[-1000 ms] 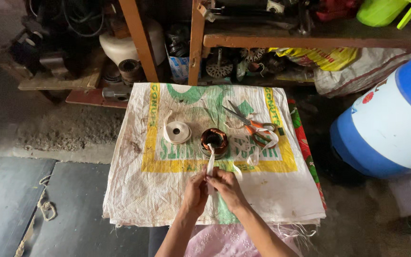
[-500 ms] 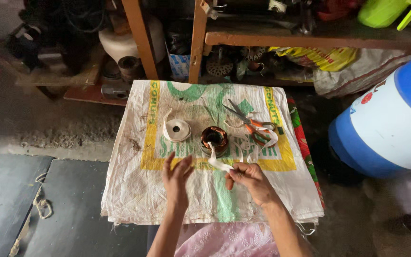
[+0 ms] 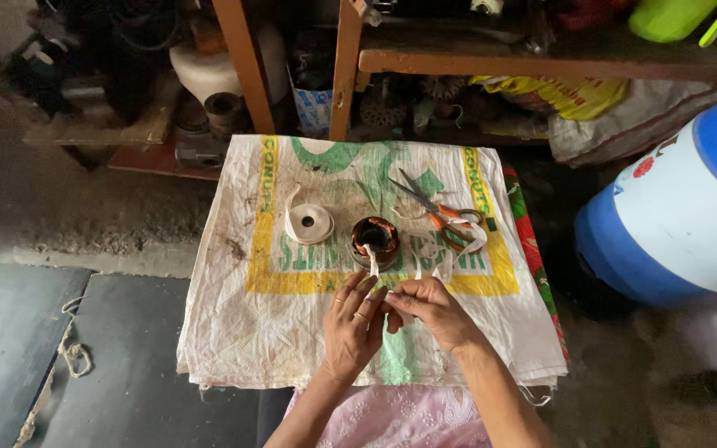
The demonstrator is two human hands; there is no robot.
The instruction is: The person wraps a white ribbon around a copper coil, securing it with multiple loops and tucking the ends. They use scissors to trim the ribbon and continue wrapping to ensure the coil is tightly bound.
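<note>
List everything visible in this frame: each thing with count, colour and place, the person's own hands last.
woven sack cloth: one, white with yellow and green print, spread over the work surface
tape roll: one, white, left of centre on the cloth
copper coil: one, brown-orange ring, centre of the cloth
white strip: one, running from the coil to the hands
scissors: one pair, orange handles, right of the coil
drum: one, blue and white, right edge
wooden shelf: one, brown, cluttered, at the top
left hand: pinching the strip
right hand: pinching the strip
</note>
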